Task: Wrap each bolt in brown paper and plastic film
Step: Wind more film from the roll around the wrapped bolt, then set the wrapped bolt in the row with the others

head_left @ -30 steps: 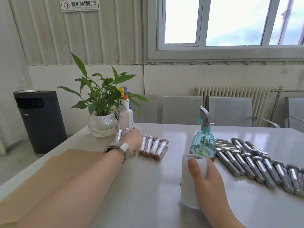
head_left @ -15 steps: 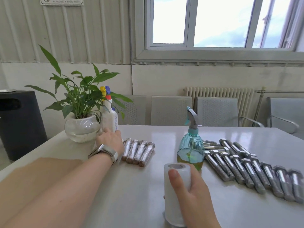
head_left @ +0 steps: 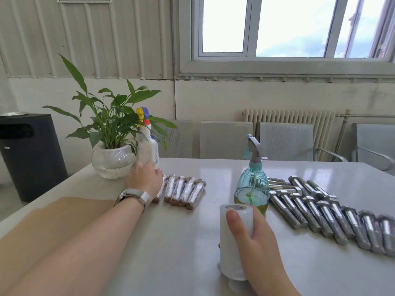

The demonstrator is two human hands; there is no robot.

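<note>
Head view: my right hand [head_left: 254, 238] grasps the upright plastic film roll [head_left: 232, 242] on the grey table [head_left: 175, 253], thumb across its front. My left hand [head_left: 145, 178] reaches past the wrapped bolts [head_left: 183, 192], just right of its knuckles; its fingers are hidden, grip unclear. Bare bolts [head_left: 324, 212] lie rightward, brown paper [head_left: 51, 218] under my left forearm.

Bright window [head_left: 277, 26] daylight, tabletop [head_left: 213, 174] glare, wide-angle bowing
</note>
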